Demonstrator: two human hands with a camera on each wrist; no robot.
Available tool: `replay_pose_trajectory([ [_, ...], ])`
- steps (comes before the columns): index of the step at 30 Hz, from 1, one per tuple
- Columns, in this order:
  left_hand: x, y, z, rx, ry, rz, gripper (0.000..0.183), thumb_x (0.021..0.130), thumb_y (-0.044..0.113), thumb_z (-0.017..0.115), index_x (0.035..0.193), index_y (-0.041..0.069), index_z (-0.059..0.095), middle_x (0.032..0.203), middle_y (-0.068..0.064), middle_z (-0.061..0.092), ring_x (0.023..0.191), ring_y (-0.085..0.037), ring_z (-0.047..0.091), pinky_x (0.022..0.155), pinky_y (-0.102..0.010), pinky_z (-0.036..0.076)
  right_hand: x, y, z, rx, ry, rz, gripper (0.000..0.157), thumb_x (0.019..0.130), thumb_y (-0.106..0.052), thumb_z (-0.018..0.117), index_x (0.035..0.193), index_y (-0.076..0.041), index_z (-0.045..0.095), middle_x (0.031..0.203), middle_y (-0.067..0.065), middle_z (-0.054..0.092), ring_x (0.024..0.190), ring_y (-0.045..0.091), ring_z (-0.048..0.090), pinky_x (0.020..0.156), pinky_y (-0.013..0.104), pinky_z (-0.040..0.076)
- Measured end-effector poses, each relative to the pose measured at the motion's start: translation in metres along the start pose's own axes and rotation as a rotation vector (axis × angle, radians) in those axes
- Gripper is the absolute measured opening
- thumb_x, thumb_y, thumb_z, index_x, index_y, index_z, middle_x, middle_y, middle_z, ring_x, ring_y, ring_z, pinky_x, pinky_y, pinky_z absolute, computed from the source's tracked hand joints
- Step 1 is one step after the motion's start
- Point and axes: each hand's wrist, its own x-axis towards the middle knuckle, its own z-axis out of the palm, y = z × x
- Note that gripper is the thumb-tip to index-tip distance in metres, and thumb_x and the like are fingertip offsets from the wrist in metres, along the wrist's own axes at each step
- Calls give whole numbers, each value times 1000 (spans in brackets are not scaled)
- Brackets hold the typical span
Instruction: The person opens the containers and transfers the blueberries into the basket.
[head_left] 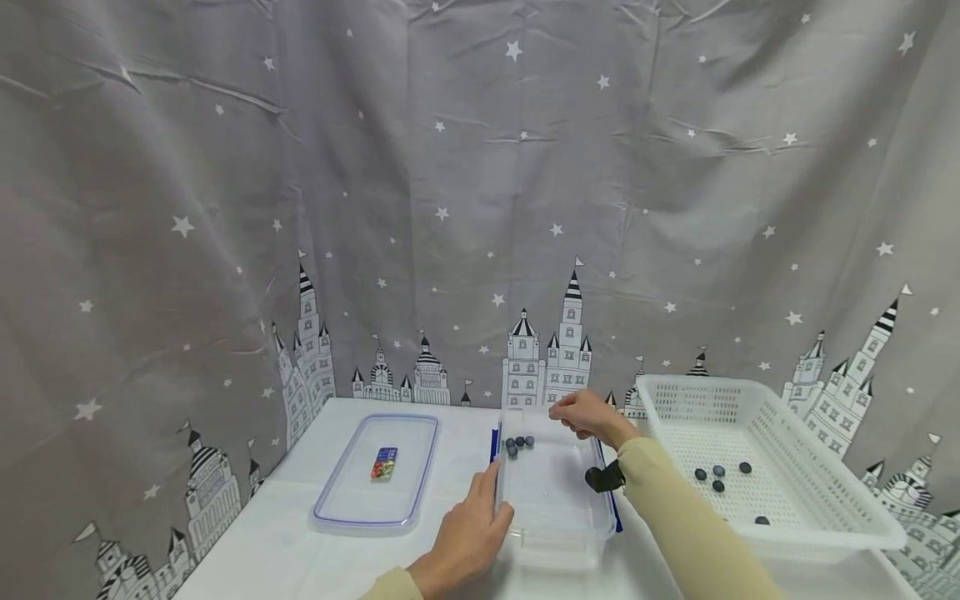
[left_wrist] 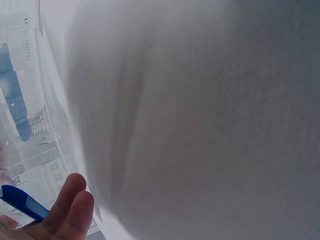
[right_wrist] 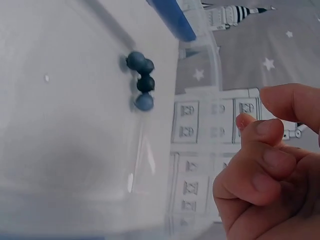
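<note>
A clear plastic food container (head_left: 551,492) with blue side clips stands before me, several blueberries (head_left: 516,444) clustered at its far left. My left hand (head_left: 467,533) grips its left wall, thumb by the near rim; in the left wrist view, two fingertips (left_wrist: 75,200) show beside a blue clip (left_wrist: 22,202). Over the far rim of the container is my right hand (head_left: 588,414). Seen from the right wrist, its thumb and index finger are parted with nothing between them, and the other fingers curl in. The blueberries (right_wrist: 144,82) lie against the wall there.
To the right, a white perforated basket (head_left: 825,533) holds several loose blueberries (head_left: 718,471). A clear lid (head_left: 405,496) with a blue edge and a colourful label (head_left: 384,463) lies left on the white table (head_left: 277,533). Behind hangs a grey curtain (head_left: 465,183) printed with castles and stars.
</note>
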Motion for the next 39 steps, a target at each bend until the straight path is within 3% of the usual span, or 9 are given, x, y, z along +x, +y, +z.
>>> replay_pose_trajectory([
  [13,2,1,2,-11,10,-3,66,97,33,48,156,7,33,136,-10,52,71,-16,54,67,-41,50,14,-3,27,124,46,47,29,92,-13,67,114,6,70,63,0,46,51,9,31,52,23,30],
  [17,4,2,1,-15,4,-11,67,97,34,48,156,7,32,137,-10,52,71,-16,54,65,-40,49,18,0,36,145,76,73,22,90,-12,68,105,4,72,59,-2,43,50,10,30,51,24,31],
  [20,4,1,0,-22,-14,-28,68,97,34,49,157,7,31,138,-11,51,70,-16,53,63,-37,47,22,5,44,166,95,95,11,89,-10,68,86,0,69,55,-3,40,49,9,29,49,23,31],
  [24,4,1,1,-43,-29,-25,68,97,33,49,157,7,30,139,-12,50,70,-16,53,61,-36,45,25,14,54,170,138,150,27,88,-9,69,65,-10,54,53,-4,38,47,9,29,47,23,30],
  [32,2,-1,1,-35,-20,-12,68,97,34,48,156,7,32,139,-11,51,73,-17,55,67,-41,50,29,28,65,118,192,211,24,86,-12,71,67,-6,57,49,-5,38,44,9,33,46,23,34],
  [39,-1,-3,1,-17,16,10,67,97,35,47,156,7,33,137,-8,52,75,-17,57,72,-44,52,36,36,71,105,210,247,30,85,-12,71,61,-11,52,50,-4,40,43,9,34,45,23,34],
])
